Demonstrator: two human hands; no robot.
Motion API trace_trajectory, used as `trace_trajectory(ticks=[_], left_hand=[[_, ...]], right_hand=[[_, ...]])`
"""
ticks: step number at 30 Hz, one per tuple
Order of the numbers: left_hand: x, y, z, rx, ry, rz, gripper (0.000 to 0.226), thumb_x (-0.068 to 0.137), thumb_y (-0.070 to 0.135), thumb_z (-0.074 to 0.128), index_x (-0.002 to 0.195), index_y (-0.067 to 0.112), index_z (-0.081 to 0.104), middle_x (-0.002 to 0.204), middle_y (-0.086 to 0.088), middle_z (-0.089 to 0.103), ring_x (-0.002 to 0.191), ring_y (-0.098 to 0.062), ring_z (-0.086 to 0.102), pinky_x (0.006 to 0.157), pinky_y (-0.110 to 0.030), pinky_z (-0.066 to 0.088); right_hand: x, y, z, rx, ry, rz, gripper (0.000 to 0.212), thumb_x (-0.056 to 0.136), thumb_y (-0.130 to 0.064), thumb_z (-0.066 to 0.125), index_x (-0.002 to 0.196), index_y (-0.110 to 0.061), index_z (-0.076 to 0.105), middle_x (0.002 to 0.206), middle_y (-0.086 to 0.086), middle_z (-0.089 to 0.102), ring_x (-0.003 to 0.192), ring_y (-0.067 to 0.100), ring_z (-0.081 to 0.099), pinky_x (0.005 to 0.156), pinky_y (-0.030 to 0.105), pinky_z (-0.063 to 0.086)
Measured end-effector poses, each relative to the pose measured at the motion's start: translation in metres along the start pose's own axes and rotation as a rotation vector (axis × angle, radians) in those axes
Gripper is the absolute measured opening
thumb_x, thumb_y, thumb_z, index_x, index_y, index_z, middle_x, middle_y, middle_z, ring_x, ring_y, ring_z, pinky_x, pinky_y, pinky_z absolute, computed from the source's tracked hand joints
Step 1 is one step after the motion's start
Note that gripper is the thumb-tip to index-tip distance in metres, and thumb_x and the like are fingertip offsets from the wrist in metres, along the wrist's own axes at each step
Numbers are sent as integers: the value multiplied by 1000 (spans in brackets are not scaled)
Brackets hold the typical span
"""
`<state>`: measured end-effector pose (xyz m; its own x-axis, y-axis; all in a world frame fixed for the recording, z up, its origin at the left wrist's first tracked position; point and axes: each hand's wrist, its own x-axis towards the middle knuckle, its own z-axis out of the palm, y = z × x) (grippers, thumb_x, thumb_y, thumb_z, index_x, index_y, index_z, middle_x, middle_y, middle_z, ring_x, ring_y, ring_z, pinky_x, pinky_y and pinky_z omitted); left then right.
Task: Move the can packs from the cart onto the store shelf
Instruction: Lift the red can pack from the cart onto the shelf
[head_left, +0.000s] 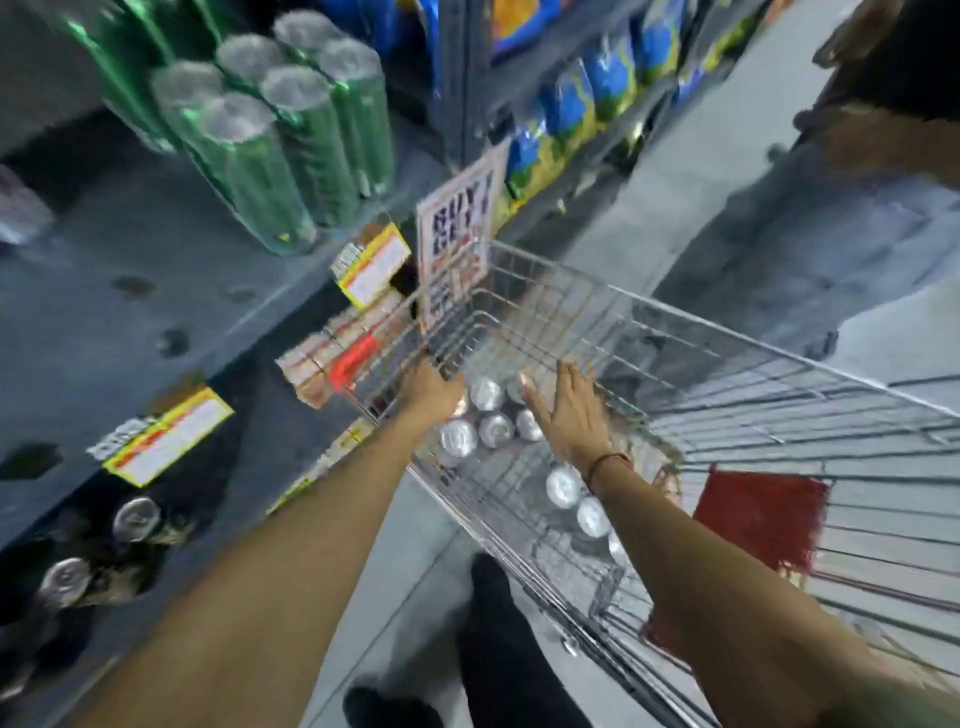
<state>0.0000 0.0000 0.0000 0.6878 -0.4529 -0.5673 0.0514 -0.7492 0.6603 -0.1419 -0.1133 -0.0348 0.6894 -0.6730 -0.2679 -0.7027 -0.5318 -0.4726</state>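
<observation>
A wire shopping cart (675, 332) stands in the aisle at the right. Inside it lies a pack of silver-topped cans (485, 415) near the front, and a second pack (576, 499) closer to me. Both my arms reach down into the cart. My left hand (431, 387) is at the left side of the front pack, its fingers hidden behind the hand. My right hand (569, 410) hovers at the pack's right side, flat with fingers spread. A pack of tall green cans (280, 135) stands on the grey shelf (104, 291) at the upper left.
Yellow price tags (166, 436) line the shelf edge. Dark cans (93, 551) sit on a lower shelf at the left. A "BUY" sign (457, 234) hangs by the cart's far end, with snack bags (582, 104) beyond. My dark trouser leg (498, 649) is beside the cart.
</observation>
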Motion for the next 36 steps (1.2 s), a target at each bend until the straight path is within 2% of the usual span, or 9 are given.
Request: trace_trajectory(ticks=[4, 7, 10, 13, 15, 19, 23, 26, 36], left_hand=[[30, -15, 23, -98, -57, -242, 44, 95, 21, 45, 131, -3, 47, 137, -23, 51, 125, -35, 50, 87, -29, 42], [44, -25, 39, -92, -147, -350, 43, 99, 23, 37, 134, 0, 42, 144, -19, 42, 128, -33, 44, 94, -33, 38], [51, -24, 45, -105, -208, -404, 24, 98, 17, 38, 109, 5, 55, 123, -17, 48, 104, -31, 52, 92, -36, 41], [60, -31, 48, -64, -198, -413, 37, 96, 14, 39, 130, -1, 48, 133, -22, 51, 116, -31, 53, 93, -38, 45], [63, -31, 44, -101, -184, -432, 40, 96, 9, 39, 133, -4, 43, 122, -25, 57, 100, -29, 58, 76, -31, 49], [66, -22, 30, -103, -184, -488, 32, 95, 4, 37, 122, -9, 48, 113, -22, 55, 115, -34, 55, 98, -42, 47], [60, -3, 6, -105, -202, -444, 32, 96, 7, 39, 123, -6, 48, 100, -15, 60, 105, -28, 58, 95, -35, 49], [44, 14, -21, -175, -179, -371, 32, 91, 13, 49, 120, -1, 51, 74, -7, 54, 90, -23, 55, 81, -34, 44], [-56, 65, -132, -465, 2, -95, 27, 85, 21, 59, 61, 17, 48, 58, -3, 43, 50, -12, 39, 53, -21, 35]], right_hand=[[23, 18, 18, 217, -109, 197, 79, 85, -51, 52, 136, 6, 32, 125, 20, 50, 118, 28, 46, 95, 35, 35], [36, 29, 37, 471, -159, 335, 65, 87, -39, 59, 133, 2, 38, 133, 20, 51, 122, 33, 49, 92, 31, 40], [46, 37, 50, 600, -278, 451, 45, 89, -31, 57, 121, -1, 48, 126, 21, 57, 112, 36, 57, 61, 23, 46], [49, 38, 51, 739, -299, 516, 26, 90, -12, 55, 111, 1, 51, 101, 20, 60, 72, 28, 63, 31, 10, 35], [52, 39, 47, 774, -255, 544, 29, 88, -4, 55, 114, 8, 52, 83, 14, 58, 51, 16, 54, 30, 12, 35], [60, 37, 44, 741, -239, 604, 19, 87, -11, 55, 91, 6, 63, 87, 20, 60, 73, 26, 55, 61, 37, 50], [58, 26, 28, 791, -173, 599, 20, 89, -25, 58, 79, -7, 58, 83, 7, 60, 81, 22, 56, 72, 29, 48], [49, 7, -3, 877, -54, 567, 21, 84, -26, 65, 84, -8, 54, 76, -1, 57, 71, 12, 53, 60, 20, 40], [-2, -115, -133, 960, 171, 240, 30, 72, -15, 75, 92, 5, 65, 80, 13, 58, 68, 21, 54, 53, 24, 41]])
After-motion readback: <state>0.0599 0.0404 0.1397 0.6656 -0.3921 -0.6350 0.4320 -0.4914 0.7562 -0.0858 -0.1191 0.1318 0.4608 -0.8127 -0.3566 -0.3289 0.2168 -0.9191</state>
